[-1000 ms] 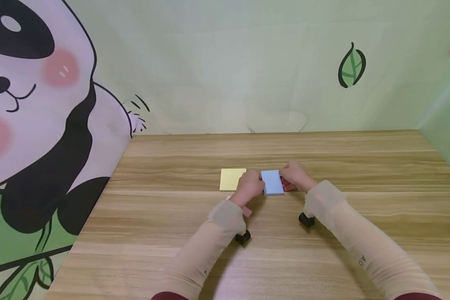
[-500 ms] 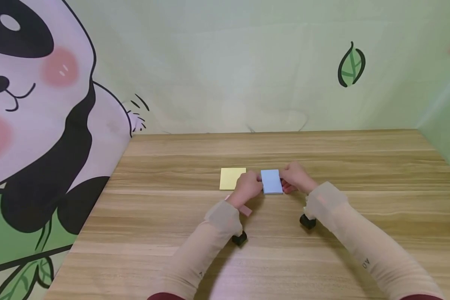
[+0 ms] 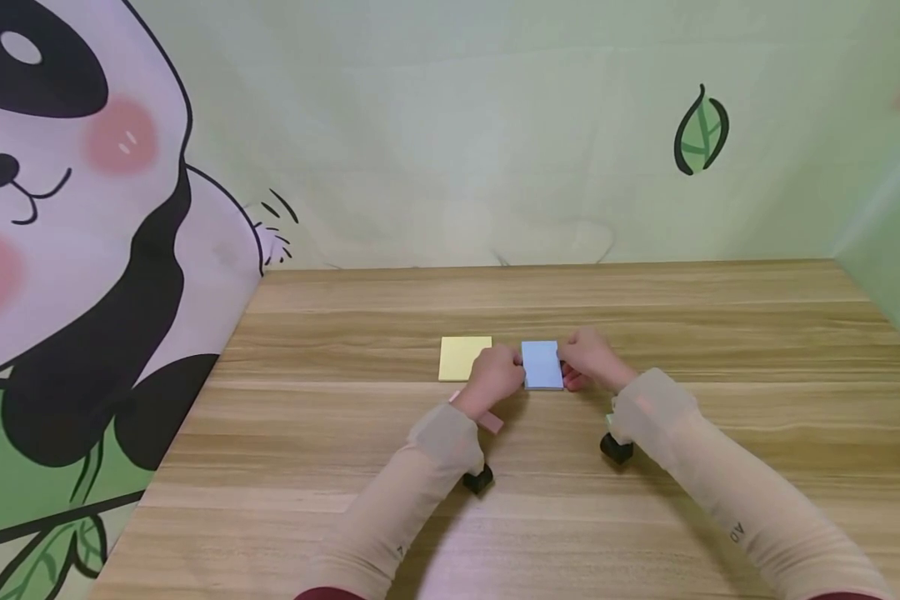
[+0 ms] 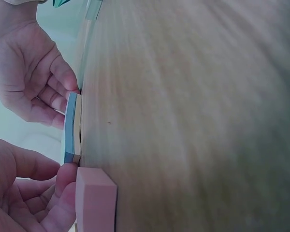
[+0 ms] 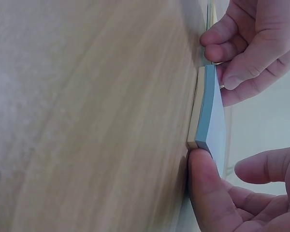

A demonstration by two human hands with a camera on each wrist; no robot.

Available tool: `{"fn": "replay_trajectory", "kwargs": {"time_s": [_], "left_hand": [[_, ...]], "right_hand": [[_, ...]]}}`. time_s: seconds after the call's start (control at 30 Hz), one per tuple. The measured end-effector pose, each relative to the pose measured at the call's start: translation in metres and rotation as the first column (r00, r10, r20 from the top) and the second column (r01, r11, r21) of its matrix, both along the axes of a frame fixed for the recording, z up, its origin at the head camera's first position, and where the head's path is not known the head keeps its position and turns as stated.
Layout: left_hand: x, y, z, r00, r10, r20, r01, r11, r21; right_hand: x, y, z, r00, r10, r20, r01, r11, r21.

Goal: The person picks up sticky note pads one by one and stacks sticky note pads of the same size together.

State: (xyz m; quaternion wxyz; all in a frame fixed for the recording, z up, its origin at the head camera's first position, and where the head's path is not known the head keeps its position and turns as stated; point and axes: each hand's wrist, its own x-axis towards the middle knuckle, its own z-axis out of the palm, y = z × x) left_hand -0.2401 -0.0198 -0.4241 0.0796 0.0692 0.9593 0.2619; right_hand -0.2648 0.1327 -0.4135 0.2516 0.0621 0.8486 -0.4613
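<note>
A blue sticky note pad lies flat on top of a tan layer, their edges nearly flush. My left hand holds the stack at its left edge, fingers curled, its thumb beside the blue top in the right wrist view. At the opposite edge my right hand holds the stack; one fingertip presses the edge and another finger stays apart. A yellow sticky note pad lies to the left, partly behind my left hand. Under my left wrist sits a pink block-like pad, largely hidden in the head view.
The wooden table runs back to a pale cloth wall printed with a panda and leaves. Black wrist cameras, one on the left and one on the right, hang low over the tabletop.
The blue pad and both hands have shifted very slightly left. My left wrist has moved a little left, and my right wrist a little lower. Both hands stay at the stack's edges.
</note>
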Motion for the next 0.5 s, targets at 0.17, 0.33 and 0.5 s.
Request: {"fn": "replay_trajectory", "kwargs": {"time_s": [0.17, 0.33, 0.5], "left_hand": [[0.001, 0.0, 0.002, 1.0, 0.003, 0.0, -0.003, 1.0, 0.013], [0.004, -0.001, 0.006, 1.0, -0.011, 0.005, 0.011, 1.0, 0.021], [0.01, -0.006, 0.01, 0.998, -0.058, 0.004, 0.058, 0.998, -0.004]], "right_hand": [[-0.001, 0.0, -0.001, 1.0, 0.003, 0.001, -0.003, 1.0, -0.002], [0.001, 0.004, 0.0, 0.999, 0.045, -0.011, -0.045, 0.999, -0.027], [0.005, 0.008, 0.008, 0.995, 0.092, -0.048, -0.092, 0.996, 0.005]]}}
